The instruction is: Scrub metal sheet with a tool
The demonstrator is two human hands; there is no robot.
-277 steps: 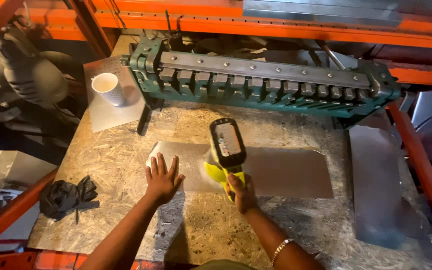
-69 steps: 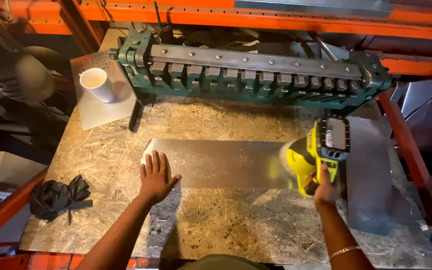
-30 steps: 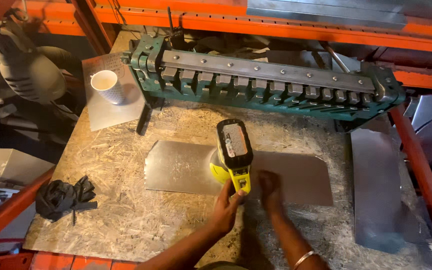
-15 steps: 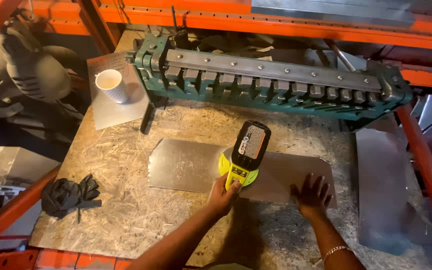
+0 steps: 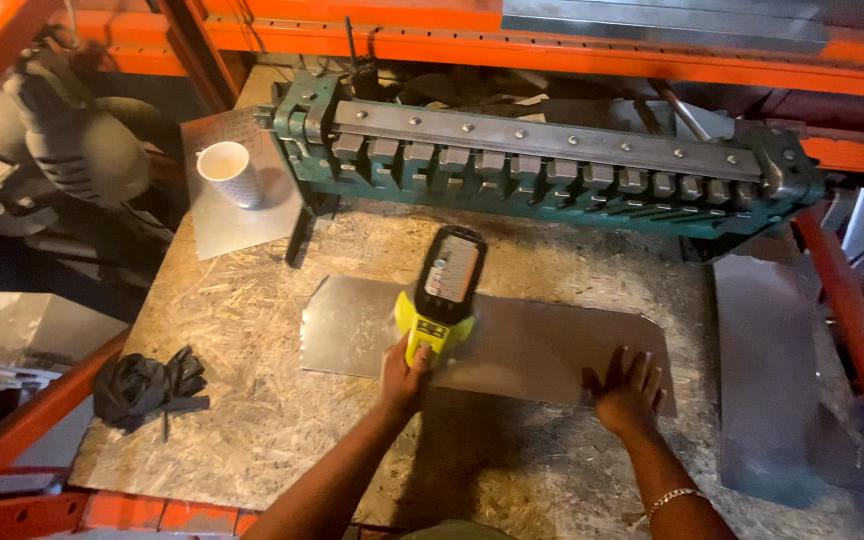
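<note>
Tool (image 5: 440, 295) shifted leftward; one sheet (image 5: 542, 345), seemingly.

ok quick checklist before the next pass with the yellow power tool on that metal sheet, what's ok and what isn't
1. Grip on the tool: ok. The left hand holds the handle of the yellow power tool.
2. Sheet held down: ok. The right hand lies flat on the metal sheet, near its right end.
3. Holding hand apart from the tool: ok. The right hand sits well to the side of it.
4. Sheet lying flat on the bench: ok, as far as can be seen.
5. Hand protection: not ok. Both hands are bare; the black gloves lie at the bench's left edge.
6. Tool's working end on the sheet: cannot tell, hidden under its body.
</note>
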